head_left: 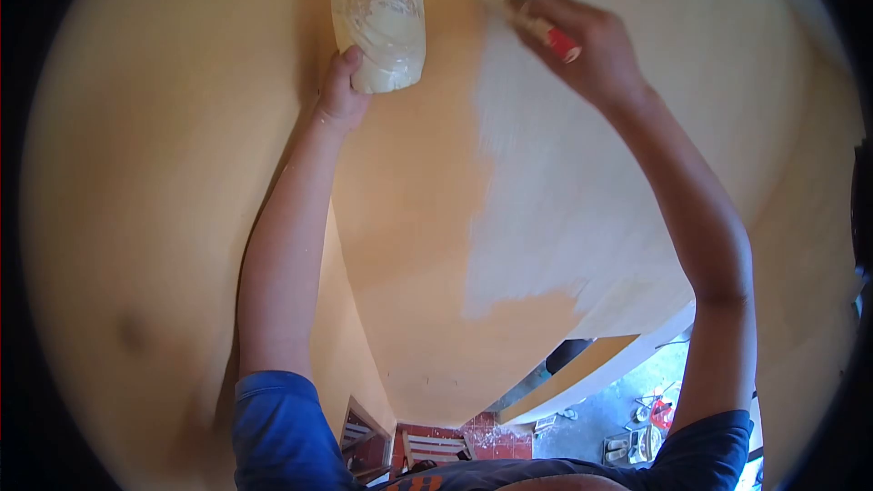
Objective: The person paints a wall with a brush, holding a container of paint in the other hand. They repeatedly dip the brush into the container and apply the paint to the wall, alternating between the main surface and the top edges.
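Observation:
Raised at the upper left, my left hand (343,91) grips a clear plastic container (382,27) with pale cream paint inside and smeared on its wall. My thumb shows at its side; the other fingers are hidden behind it. My right hand (591,45) is closed around a paintbrush (560,42) whose handle has a red end. The bristles, blurred, point left and lie at the edge of a whitish painted area (564,191) on the wall. Left of that edge, the wall (409,200) is orange-tan.
Another wall (164,173) runs close along my left arm. Far below are a red tiled floor (496,441) with white specks, a slatted wooden piece (436,447), and a grey floor (582,441) with a red object (662,415) and other items. A curved ledge (573,377) juts in below.

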Action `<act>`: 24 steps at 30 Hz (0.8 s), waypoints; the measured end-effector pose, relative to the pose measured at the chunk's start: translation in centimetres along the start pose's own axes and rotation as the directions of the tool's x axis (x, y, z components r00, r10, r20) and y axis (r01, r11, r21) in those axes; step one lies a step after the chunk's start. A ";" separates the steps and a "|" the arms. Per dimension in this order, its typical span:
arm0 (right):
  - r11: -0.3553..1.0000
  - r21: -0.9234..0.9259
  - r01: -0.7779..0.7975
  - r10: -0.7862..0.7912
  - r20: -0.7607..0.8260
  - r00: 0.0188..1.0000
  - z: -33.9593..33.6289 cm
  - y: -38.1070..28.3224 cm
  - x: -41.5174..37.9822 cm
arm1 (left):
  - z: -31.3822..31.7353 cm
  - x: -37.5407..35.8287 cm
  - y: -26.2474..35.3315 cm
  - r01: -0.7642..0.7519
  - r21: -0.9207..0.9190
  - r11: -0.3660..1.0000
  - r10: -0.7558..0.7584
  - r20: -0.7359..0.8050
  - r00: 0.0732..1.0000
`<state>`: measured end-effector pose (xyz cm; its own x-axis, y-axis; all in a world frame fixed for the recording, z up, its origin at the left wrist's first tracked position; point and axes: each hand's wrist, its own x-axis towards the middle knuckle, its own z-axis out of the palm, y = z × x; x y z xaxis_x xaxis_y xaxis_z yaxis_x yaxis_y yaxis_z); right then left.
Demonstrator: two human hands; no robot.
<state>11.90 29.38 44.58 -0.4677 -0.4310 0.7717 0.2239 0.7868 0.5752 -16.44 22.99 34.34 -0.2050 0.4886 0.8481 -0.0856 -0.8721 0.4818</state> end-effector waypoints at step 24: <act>0.971 -0.126 0.203 -0.170 0.237 0.957 3.2 -4.3 -5.5 | 0.6 0.3 0.5 -0.019 -0.014 1.000 0.019 -0.003 1.000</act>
<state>10.72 29.80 37.02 -0.6883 -0.4408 0.5761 0.2302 0.6204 0.7497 -15.98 22.72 34.93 -0.2097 0.4716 0.8565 -0.0956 -0.8817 0.4621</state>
